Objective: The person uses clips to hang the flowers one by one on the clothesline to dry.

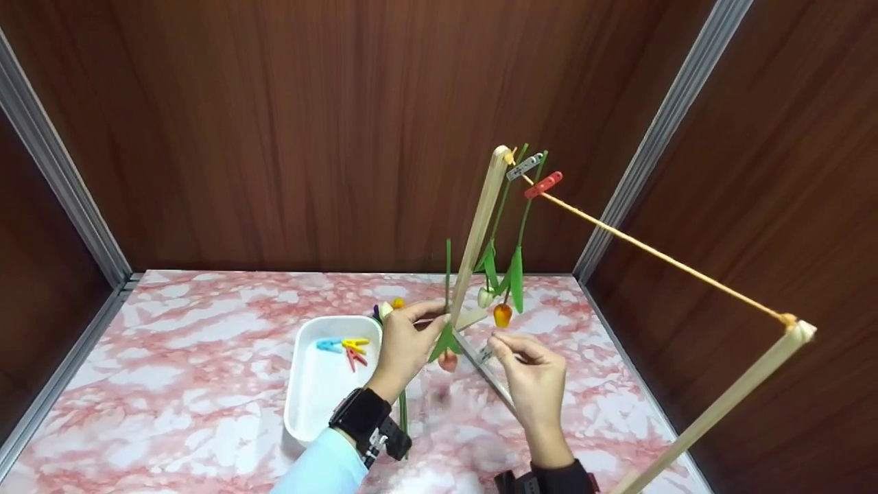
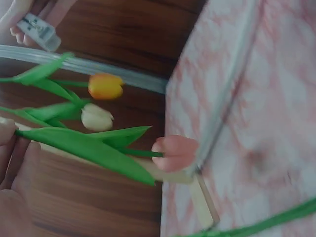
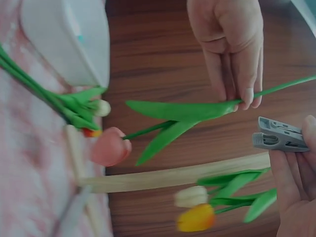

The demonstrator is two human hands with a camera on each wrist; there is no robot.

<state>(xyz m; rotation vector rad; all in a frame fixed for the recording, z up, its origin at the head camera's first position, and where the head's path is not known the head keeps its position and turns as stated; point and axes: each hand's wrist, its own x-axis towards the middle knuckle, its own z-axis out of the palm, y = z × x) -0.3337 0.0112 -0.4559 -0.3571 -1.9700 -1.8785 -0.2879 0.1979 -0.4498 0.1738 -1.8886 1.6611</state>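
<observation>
Nearest me, a pale blue sleeve [image 1: 326,466] on the person's left arm and dark wrist straps [image 1: 360,415] on both wrists. To the right, the frame's near post [image 1: 727,405], bare wood, leaning in view, cord tied at its top. Right hand [image 1: 538,381]: thumb and fingers pinching a grey peg [image 3: 281,136], held apart from the flower opposite. Left hand [image 1: 405,343]: fingertips pinching the stem of a pink tulip [image 3: 187,109] just above its leaves; bloom downward, bare stem rising above the hand, the whole aloft beside the far post, over the worktop's middle. On the left half of the worktop [image 1: 206,357], away from its left edge, a white tray [image 1: 326,405] holding a blue peg [image 1: 329,346], a yellow peg [image 1: 355,345] and a red peg [image 1: 356,359], grouped toward its far end. Against its right side, a bunch of tulips [image 3: 79,106] lying flat. Farther, toward the far edge, the far post [image 1: 480,233]. The cord [image 1: 658,255] runs between post tops; near its far end a second grey peg [image 1: 525,167] clips a white tulip [image 1: 485,296], and a second red peg [image 1: 543,184] an orange-yellow tulip [image 1: 503,315], both blooms down. Past the far edge, brown wood panelling [image 1: 309,137].
</observation>
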